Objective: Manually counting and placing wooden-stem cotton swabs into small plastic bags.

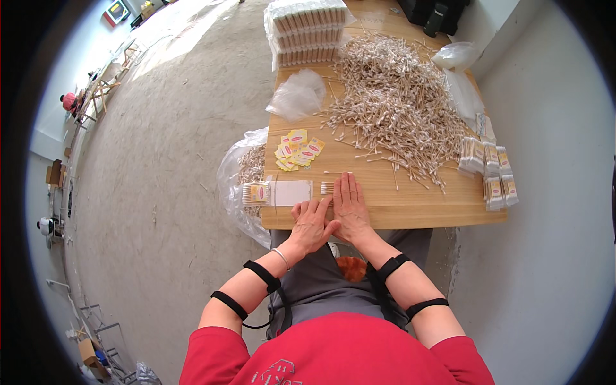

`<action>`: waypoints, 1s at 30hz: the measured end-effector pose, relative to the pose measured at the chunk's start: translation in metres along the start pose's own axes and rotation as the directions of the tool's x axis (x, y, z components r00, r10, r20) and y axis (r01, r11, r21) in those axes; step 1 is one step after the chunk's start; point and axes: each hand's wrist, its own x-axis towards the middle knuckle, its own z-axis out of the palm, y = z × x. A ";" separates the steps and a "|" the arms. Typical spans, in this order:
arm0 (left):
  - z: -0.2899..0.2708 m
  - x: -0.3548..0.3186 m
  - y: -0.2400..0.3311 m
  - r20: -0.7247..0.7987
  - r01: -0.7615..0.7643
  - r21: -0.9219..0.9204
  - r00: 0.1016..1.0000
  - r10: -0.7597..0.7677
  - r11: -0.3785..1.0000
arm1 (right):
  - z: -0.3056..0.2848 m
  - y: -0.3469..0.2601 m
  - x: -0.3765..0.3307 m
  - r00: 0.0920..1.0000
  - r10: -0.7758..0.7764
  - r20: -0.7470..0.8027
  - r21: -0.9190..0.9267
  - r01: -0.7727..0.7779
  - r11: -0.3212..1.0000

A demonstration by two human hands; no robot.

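A small row of cotton swabs (326, 188) lies on the wooden table near its front edge. My right hand (350, 208) rests flat beside and partly over them, fingers stretched out, hiding some of the row. Close against it, my left hand (312, 223) reaches toward the swabs' near side with fingers apart and slightly bent. Left of the swabs is a blank white card (293, 192). Beyond that card, a clear packet of swabs with a yellow label (258, 192) sits at the table's left edge. Loose yellow-and-white labels (299, 151) are scattered just behind.
A big heap of loose swabs (398, 102) covers the table's back and middle. Wrapped stacks of swabs (309, 32) and clear plastic bags (297, 95) stand far left. Finished-looking packets (491, 163) lie at the right edge. A plastic sack of swabs (226, 173) is beside the table.
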 end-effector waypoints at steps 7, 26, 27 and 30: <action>0.005 0.004 0.001 -0.064 0.053 -0.025 0.996 -0.054 0.998 | -0.004 -0.003 0.002 0.999 0.018 0.040 -0.034 -0.017 0.999; 0.001 0.014 -0.001 -0.038 0.048 -0.009 0.998 -0.049 0.999 | 0.002 -0.002 0.001 0.999 0.036 0.022 0.023 -0.037 0.999; 0.000 0.015 -0.001 -0.037 0.047 -0.009 0.998 -0.047 0.999 | 0.002 -0.002 0.001 0.999 0.035 -0.003 0.033 -0.035 0.999; -0.002 0.017 0.000 -0.008 0.081 -0.059 0.997 -0.082 0.995 | 0.003 -0.002 0.001 0.999 0.034 -0.032 0.038 -0.033 0.999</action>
